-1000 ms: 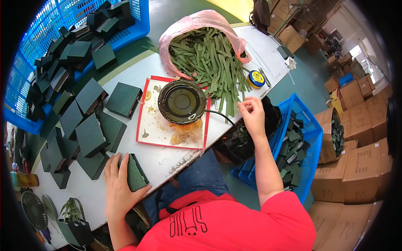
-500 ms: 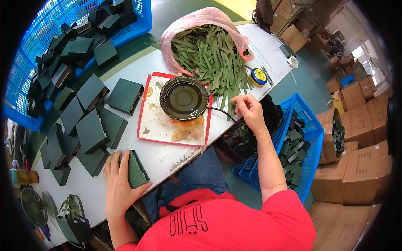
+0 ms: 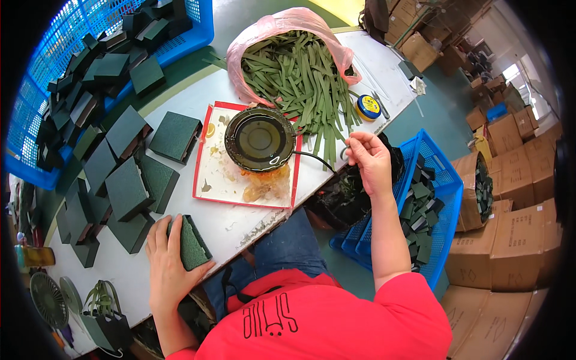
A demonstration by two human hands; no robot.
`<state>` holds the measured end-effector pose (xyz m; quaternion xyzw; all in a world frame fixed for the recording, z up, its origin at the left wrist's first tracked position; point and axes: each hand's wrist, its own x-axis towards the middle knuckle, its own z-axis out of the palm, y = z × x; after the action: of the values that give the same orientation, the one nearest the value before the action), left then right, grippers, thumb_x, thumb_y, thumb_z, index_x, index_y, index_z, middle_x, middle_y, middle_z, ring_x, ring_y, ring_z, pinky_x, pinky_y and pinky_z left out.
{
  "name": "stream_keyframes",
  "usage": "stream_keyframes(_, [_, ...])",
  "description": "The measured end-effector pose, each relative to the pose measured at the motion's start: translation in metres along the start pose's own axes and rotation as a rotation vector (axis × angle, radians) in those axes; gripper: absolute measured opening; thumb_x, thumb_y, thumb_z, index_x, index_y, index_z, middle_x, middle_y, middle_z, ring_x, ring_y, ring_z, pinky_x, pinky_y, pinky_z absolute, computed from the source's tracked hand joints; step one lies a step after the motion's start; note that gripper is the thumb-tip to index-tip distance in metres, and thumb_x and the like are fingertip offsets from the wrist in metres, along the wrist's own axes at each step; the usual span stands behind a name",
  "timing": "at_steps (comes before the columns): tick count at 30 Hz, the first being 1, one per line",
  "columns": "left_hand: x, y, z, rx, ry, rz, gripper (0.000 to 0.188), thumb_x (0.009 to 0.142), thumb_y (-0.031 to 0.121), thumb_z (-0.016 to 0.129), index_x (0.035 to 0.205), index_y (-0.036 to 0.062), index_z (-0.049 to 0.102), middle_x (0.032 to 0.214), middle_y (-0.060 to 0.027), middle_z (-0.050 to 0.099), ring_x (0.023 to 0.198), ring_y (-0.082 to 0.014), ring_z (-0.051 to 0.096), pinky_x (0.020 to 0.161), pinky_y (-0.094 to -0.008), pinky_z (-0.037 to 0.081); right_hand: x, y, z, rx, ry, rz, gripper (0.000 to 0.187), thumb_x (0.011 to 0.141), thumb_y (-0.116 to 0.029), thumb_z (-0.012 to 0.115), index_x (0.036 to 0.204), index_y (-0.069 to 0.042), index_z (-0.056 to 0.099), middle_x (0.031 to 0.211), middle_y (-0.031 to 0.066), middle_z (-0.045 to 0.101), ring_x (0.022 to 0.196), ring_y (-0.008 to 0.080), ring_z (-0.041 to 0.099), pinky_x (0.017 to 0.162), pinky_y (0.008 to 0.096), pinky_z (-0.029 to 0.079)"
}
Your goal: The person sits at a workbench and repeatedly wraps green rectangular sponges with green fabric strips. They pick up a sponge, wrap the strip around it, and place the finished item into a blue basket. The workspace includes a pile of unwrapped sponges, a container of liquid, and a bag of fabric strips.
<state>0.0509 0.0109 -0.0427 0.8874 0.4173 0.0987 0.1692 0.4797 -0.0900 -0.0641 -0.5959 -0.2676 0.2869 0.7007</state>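
My left hand [image 3: 165,255] is closed round a dark green textured box [image 3: 195,243] near the front edge of the table, thumb on the near side and fingers along its left. My right hand [image 3: 370,159] is raised at the table's right edge, fingertips pinched on a thin green ribbon [image 3: 343,154], of which only a short curled end shows. Just beyond it, many loose green ribbons [image 3: 306,90] spill from a pink plastic bag [image 3: 237,51]. Between my hands, a round dark pot of amber liquid [image 3: 259,139] rests on a stained, red-rimmed white tray [image 3: 207,191].
Several dark green boxes [image 3: 129,189] are piled at left on the white table [image 3: 225,225]. Beyond stands a blue crate [image 3: 201,36] of boxes; another blue crate [image 3: 447,234] stands at right. A blue-yellow tin [image 3: 368,108], scissors [image 3: 382,107] and a black cable [image 3: 318,159] lie rightward.
My right hand has drawn back slightly to the right and toward me, away from the ribbon pile, with a ribbon in its pinch. My left hand stays on the box.
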Motion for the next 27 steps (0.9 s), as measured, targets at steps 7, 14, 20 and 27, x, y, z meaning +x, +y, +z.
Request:
stream_keyframes(7, [-0.001,-0.001,0.000,0.004,0.004,-0.007,0.104,0.058,0.028,0.093,0.147,0.0037,0.045,0.147,-0.0196,0.043,0.137,-0.0423,0.039,0.113,-0.0530,0.033,-0.024,-0.010,0.021,-0.104,-0.029,-0.018,0.034,0.093,-0.004,0.074,0.124,0.003,0.061,0.096,0.0068,0.073,0.089,0.0100,0.067,0.084,0.0248,0.051])
stream_keyframes(14, [0.004,0.002,-0.007,-0.009,-0.035,0.016,0.100,0.054,0.021,0.090,0.144,0.0037,0.048,0.151,-0.0154,0.045,0.137,-0.0410,0.040,0.114,-0.0517,0.033,-0.055,-0.006,0.058,0.077,-0.330,0.159,0.011,0.104,-0.008,0.056,0.112,-0.001,0.054,0.109,0.0127,0.069,0.089,0.0163,0.067,0.086,0.0295,0.053])
stream_keyframes(20, [0.006,0.003,-0.012,-0.005,-0.063,0.054,0.095,0.054,0.015,0.085,0.141,0.0024,0.049,0.152,-0.0153,0.045,0.139,-0.0412,0.040,0.114,-0.0514,0.032,-0.056,-0.004,0.081,0.172,-0.323,0.391,0.013,0.104,-0.013,0.061,0.108,-0.002,0.058,0.089,0.0066,0.067,0.059,0.0042,0.045,0.052,0.0209,0.035])
stream_keyframes(27, [0.006,0.002,-0.011,0.008,-0.067,0.060,0.096,0.055,0.015,0.084,0.143,0.0021,0.046,0.150,-0.0171,0.046,0.139,-0.0413,0.040,0.114,-0.0519,0.032,-0.047,-0.001,0.092,0.040,-0.305,0.368,0.017,0.101,-0.018,0.067,0.101,-0.001,0.063,0.078,0.0008,0.065,0.055,0.0012,0.041,0.049,0.0187,0.029])
